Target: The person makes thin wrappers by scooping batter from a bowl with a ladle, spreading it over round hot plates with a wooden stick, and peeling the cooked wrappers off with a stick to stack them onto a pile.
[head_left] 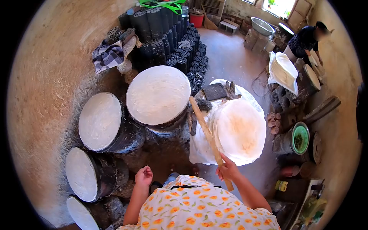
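Note:
My right hand [228, 168] is wrapped round the lower part of a long flat wooden stick [207, 134], which points up and left past a stack of thin round white sheets [239, 130]. My left hand [144, 176] is closed in front of my body; whatever it holds, if anything, is hidden. Ahead of it stands a large drum with a round, white-coated top [158, 95]. Further drums with white tops [100, 121] curve down the left side. Beside the stack lie a dark flat pad [214, 91] and a pair of dark gloves [230, 90].
Black cylindrical briquettes [153, 23] are piled behind the drums. A checked cloth [108, 56] hangs at the left wall. At the back right a person [303, 42] bends over another drum, near white sheets [283, 69]. A green basin [300, 137] stands at the right.

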`<act>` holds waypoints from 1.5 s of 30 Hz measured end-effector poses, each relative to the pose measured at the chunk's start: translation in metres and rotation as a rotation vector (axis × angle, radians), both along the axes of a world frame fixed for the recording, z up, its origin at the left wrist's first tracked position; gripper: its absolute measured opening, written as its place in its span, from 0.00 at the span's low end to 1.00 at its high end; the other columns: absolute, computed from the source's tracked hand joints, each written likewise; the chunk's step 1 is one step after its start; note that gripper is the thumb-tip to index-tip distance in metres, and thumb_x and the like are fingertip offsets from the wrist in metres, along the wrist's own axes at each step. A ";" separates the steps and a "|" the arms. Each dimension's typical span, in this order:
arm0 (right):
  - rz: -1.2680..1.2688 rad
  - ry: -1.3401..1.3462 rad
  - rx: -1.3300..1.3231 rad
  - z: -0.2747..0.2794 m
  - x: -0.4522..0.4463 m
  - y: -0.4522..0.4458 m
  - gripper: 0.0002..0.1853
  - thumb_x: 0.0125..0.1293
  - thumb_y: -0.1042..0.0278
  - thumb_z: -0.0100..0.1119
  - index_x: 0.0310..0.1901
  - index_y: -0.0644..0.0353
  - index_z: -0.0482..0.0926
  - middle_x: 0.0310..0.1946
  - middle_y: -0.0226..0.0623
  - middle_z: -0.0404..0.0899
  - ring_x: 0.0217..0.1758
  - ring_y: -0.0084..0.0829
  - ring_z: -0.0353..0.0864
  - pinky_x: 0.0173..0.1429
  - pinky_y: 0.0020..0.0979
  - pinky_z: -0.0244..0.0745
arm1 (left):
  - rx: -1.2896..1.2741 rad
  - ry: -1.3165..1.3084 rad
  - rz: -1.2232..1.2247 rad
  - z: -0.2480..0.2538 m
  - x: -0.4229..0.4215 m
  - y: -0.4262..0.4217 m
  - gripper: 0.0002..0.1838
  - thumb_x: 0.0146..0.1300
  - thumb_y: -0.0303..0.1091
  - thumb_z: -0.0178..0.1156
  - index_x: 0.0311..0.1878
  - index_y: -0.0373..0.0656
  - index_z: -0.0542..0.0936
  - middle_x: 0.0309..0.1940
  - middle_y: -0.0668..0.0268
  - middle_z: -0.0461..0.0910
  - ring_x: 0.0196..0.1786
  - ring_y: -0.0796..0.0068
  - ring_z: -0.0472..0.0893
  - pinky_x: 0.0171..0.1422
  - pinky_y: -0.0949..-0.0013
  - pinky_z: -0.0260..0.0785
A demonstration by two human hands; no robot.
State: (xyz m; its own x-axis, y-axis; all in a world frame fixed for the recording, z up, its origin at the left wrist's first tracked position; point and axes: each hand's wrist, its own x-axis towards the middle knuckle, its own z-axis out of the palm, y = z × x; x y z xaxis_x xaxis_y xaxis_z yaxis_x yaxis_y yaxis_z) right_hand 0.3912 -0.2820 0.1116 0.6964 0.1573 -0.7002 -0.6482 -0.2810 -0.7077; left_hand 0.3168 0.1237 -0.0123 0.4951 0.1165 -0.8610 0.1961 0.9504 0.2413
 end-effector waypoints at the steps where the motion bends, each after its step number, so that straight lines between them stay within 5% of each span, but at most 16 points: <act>1: -0.001 0.043 0.019 0.002 -0.004 -0.001 0.38 0.63 0.82 0.39 0.72 0.33 0.50 0.24 0.36 0.76 0.17 0.24 0.74 0.21 0.29 0.74 | -0.014 -0.016 -0.014 0.000 0.001 -0.002 0.03 0.59 0.23 0.57 0.30 0.38 0.75 0.22 0.67 0.75 0.24 0.79 0.73 0.25 0.79 0.65; 15: 0.223 0.165 0.271 -0.017 -0.009 0.002 0.37 0.62 0.84 0.43 0.72 0.43 0.55 0.24 0.35 0.77 0.16 0.21 0.71 0.21 0.25 0.69 | 0.045 0.006 -0.035 0.018 0.019 -0.013 0.03 0.59 0.22 0.56 0.30 0.38 0.76 0.23 0.67 0.75 0.25 0.79 0.74 0.26 0.79 0.66; 27: 0.479 0.014 0.270 -0.008 0.057 0.111 0.36 0.63 0.81 0.41 0.72 0.41 0.54 0.23 0.33 0.75 0.17 0.20 0.71 0.21 0.24 0.68 | 0.293 -0.154 -0.129 0.064 0.095 0.001 0.02 0.62 0.27 0.58 0.36 0.41 0.78 0.25 0.66 0.77 0.25 0.78 0.75 0.25 0.77 0.68; 30: 0.456 0.035 0.303 -0.010 0.059 0.120 0.36 0.63 0.81 0.41 0.72 0.39 0.54 0.23 0.34 0.75 0.17 0.21 0.71 0.21 0.25 0.69 | 0.646 -0.222 -0.253 0.072 0.128 0.006 0.09 0.62 0.28 0.57 0.45 0.41 0.78 0.29 0.66 0.77 0.28 0.77 0.76 0.30 0.75 0.70; 32: 0.431 0.091 0.210 -0.004 0.050 0.112 0.37 0.62 0.81 0.42 0.72 0.39 0.54 0.23 0.34 0.75 0.17 0.22 0.71 0.21 0.26 0.69 | 1.874 -0.320 -0.512 0.055 0.153 0.019 0.17 0.57 0.25 0.58 0.52 0.40 0.76 0.40 0.62 0.77 0.43 0.68 0.78 0.44 0.65 0.72; 33: 0.430 0.089 0.202 -0.001 0.044 0.105 0.37 0.62 0.81 0.42 0.72 0.39 0.54 0.23 0.34 0.75 0.17 0.22 0.71 0.21 0.26 0.69 | 1.868 -0.326 -0.507 0.059 0.165 0.020 0.17 0.57 0.25 0.58 0.52 0.40 0.76 0.40 0.62 0.77 0.43 0.68 0.78 0.44 0.65 0.72; 35: 0.373 0.166 0.155 0.005 0.029 0.086 0.37 0.61 0.82 0.43 0.72 0.41 0.55 0.22 0.35 0.76 0.16 0.22 0.71 0.20 0.26 0.68 | 2.337 -0.345 -0.512 0.071 0.187 0.016 0.24 0.49 0.22 0.58 0.54 0.39 0.75 0.50 0.61 0.73 0.57 0.61 0.72 0.60 0.56 0.63; 41: 0.110 0.214 0.181 0.014 -0.020 0.036 0.36 0.62 0.83 0.45 0.71 0.41 0.57 0.22 0.34 0.76 0.16 0.21 0.70 0.21 0.24 0.68 | 2.568 -0.474 -0.791 0.060 0.222 0.025 0.23 0.43 0.21 0.59 0.48 0.40 0.77 0.53 0.61 0.71 0.62 0.60 0.67 0.64 0.54 0.57; 45: -0.012 0.186 0.197 0.018 -0.040 0.029 0.35 0.63 0.82 0.46 0.70 0.40 0.58 0.22 0.33 0.76 0.16 0.19 0.70 0.22 0.23 0.68 | 2.533 -0.766 -0.743 0.063 0.245 0.040 0.11 0.46 0.25 0.60 0.36 0.43 0.77 0.45 0.63 0.76 0.55 0.59 0.73 0.60 0.55 0.60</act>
State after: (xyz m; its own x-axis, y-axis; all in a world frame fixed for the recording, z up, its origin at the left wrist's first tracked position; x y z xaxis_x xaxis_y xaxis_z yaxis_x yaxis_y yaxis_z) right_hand 0.3508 -0.2528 0.1291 0.5614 0.2956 -0.7730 -0.7747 -0.1408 -0.6165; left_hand 0.5619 0.1634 0.0506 0.8107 -0.2066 0.5478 -0.3731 -0.9034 0.2115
